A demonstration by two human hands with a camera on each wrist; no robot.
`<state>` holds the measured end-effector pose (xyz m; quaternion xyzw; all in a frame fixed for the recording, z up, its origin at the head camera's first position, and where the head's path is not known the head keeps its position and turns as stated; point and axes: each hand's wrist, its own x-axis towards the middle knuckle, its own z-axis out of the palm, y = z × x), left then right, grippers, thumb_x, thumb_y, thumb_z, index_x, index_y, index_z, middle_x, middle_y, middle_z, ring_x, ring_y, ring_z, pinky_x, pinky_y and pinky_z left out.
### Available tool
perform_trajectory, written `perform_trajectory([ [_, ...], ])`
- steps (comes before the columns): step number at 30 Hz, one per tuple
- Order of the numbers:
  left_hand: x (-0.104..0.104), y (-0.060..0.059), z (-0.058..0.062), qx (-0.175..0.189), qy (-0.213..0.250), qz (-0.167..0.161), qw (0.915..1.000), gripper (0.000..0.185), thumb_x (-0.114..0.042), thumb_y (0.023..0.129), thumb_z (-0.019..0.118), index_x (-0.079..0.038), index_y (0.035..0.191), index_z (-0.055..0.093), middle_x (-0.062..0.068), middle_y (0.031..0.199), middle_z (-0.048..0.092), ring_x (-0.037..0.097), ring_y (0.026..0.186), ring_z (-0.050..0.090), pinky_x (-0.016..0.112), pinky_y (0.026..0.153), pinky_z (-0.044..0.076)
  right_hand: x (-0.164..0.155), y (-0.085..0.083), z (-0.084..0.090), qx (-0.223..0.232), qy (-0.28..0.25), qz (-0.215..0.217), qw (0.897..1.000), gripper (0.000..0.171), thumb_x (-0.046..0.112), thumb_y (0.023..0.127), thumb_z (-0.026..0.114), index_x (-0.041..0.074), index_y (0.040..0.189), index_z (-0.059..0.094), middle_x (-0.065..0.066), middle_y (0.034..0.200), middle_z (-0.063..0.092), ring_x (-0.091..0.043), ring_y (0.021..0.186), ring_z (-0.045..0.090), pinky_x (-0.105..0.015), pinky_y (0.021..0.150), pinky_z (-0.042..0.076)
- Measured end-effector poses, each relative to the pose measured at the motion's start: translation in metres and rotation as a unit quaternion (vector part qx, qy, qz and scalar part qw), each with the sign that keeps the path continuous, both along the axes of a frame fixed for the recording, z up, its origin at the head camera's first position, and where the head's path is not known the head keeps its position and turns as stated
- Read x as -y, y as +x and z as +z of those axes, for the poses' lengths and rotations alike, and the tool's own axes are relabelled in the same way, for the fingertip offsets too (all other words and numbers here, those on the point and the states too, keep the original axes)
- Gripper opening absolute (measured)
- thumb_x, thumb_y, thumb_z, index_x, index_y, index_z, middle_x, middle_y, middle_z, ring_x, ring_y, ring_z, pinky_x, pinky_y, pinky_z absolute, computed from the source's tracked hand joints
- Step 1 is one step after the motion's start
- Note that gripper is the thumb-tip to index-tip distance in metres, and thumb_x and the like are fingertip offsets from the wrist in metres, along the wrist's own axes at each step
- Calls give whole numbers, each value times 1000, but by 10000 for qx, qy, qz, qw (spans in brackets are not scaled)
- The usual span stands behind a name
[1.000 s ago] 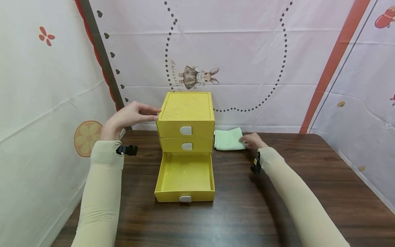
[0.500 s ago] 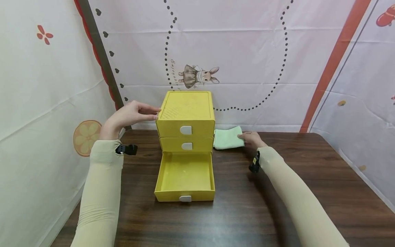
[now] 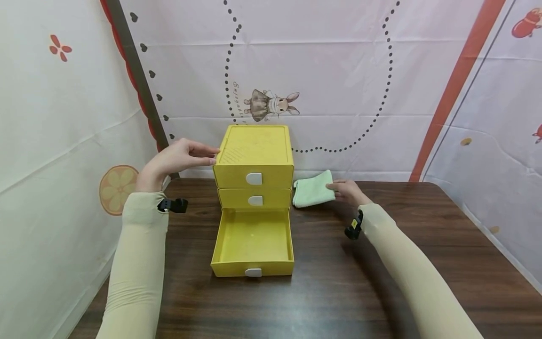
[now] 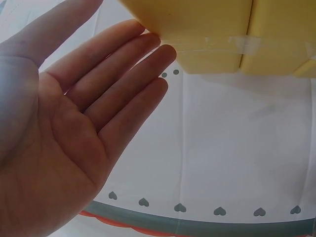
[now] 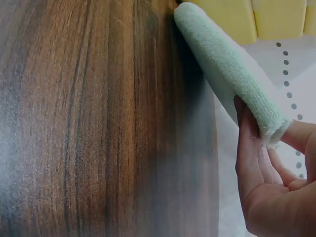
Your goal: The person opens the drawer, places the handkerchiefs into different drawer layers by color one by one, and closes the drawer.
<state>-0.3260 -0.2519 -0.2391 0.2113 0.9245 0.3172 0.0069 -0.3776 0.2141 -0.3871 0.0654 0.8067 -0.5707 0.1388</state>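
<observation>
A yellow three-drawer cabinet (image 3: 254,157) stands at the back middle of the brown table (image 3: 338,282). Its bottom drawer (image 3: 252,245) is pulled out and holds nothing. My left hand (image 3: 178,157) lies with straight fingers against the cabinet's upper left side (image 4: 197,29). A folded light green cloth (image 3: 312,190) sits right of the cabinet, with its near edge lifted. My right hand (image 3: 347,190) pinches the cloth (image 5: 232,69) at its right edge, thumb on one face and fingers on the other.
Printed fabric sheets with a rabbit picture (image 3: 271,104) close off the back and both sides. The table's right edge (image 3: 487,230) runs close to the right sheet. Bare wood lies in front of the drawer.
My right hand has taken hold of the cloth's right edge and raised it a little off the table. The left hand has stayed on the cabinet.
</observation>
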Motion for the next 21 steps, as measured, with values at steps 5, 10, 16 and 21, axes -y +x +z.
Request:
perform_trajectory([
  [5, 1, 0, 0, 46, 48, 5, 10000, 52, -50, 82, 69, -23, 126, 63, 3, 125, 64, 19, 115, 58, 47, 95, 47, 1, 5, 5, -47, 13, 15, 10000, 54, 27, 96, 56, -2, 139, 42, -6, 115, 54, -9, 93, 60, -34, 98, 47],
  [10, 0, -1, -1, 51, 68, -5, 10000, 52, -50, 81, 70, -24, 125, 64, 2, 124, 65, 18, 114, 59, 45, 94, 48, -3, 10, 10, -66, -128, 105, 9998, 52, 25, 96, 57, -2, 138, 44, 0, 103, 56, -3, 80, 61, -26, 85, 51],
  [16, 0, -1, 0, 33, 32, -4, 10000, 53, -52, 81, 69, -23, 126, 63, 7, 127, 63, 20, 115, 58, 47, 95, 46, -6, 17, 18, -101, -261, 169, 9995, 53, 21, 96, 56, -4, 140, 40, -3, 110, 54, -1, 79, 62, -23, 81, 52],
  [21, 0, -1, 0, 19, 39, -24, 10000, 53, -50, 81, 69, -22, 126, 64, 4, 126, 64, 20, 115, 58, 47, 95, 46, -7, 24, 23, -144, -250, 186, 9994, 53, 19, 96, 56, -6, 139, 38, -6, 113, 52, -2, 78, 62, -23, 79, 53],
])
